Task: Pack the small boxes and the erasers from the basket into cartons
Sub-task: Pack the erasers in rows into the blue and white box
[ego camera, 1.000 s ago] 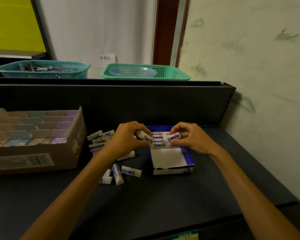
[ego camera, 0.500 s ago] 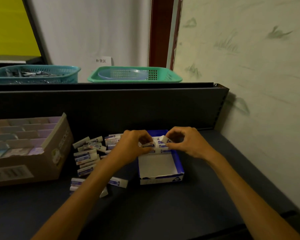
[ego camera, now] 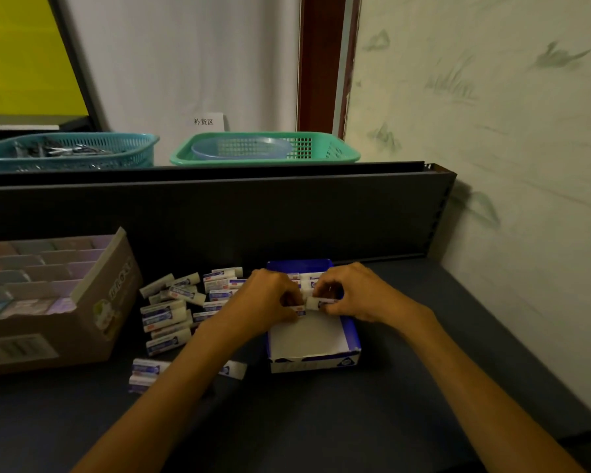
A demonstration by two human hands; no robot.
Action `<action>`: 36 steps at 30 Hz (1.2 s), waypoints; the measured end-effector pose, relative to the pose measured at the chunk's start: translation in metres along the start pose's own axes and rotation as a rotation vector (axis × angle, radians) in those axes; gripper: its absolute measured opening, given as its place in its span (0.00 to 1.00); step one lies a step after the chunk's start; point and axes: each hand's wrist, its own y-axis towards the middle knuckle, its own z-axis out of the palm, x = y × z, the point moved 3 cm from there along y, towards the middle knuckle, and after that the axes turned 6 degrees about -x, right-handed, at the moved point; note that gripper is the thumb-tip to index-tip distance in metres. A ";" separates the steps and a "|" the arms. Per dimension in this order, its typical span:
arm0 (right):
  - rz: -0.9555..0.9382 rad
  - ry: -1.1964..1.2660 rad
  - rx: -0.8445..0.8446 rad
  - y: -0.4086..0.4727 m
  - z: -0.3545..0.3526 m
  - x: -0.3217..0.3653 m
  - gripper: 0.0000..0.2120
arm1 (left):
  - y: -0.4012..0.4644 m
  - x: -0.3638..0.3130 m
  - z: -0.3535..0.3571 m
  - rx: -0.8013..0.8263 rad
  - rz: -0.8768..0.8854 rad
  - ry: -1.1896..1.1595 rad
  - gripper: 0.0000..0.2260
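Observation:
A small blue and white carton (ego camera: 313, 360) sits open on the dark shelf, its near half showing a bare white floor. Several white erasers with blue sleeves fill its far end. My left hand (ego camera: 265, 298) pinches one eraser (ego camera: 297, 310) over the carton's middle. My right hand (ego camera: 355, 295) pinches another eraser (ego camera: 316, 303) right beside it. A loose heap of erasers (ego camera: 181, 302) lies on the shelf to the left of the carton.
A brown cardboard box (ego camera: 82, 322) of pastel small boxes stands at the left. On the ledge behind the dark back panel (ego camera: 219, 213) sit a teal basket (ego camera: 69, 151) and a green basket (ego camera: 263, 148). A wall closes the right side.
Both hands have come a little nearer along the carton, each still pinching an eraser. The view has shifted so the scene sits further right and lower.

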 end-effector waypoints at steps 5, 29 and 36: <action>-0.008 -0.057 0.045 0.000 0.003 0.001 0.12 | 0.000 0.002 0.000 0.015 0.027 0.027 0.13; 0.031 -0.076 0.090 0.006 0.001 0.004 0.08 | 0.003 -0.003 -0.004 0.065 -0.019 0.065 0.12; 0.028 -0.241 0.054 0.005 0.001 0.009 0.10 | -0.009 -0.008 -0.012 -0.041 0.006 0.046 0.12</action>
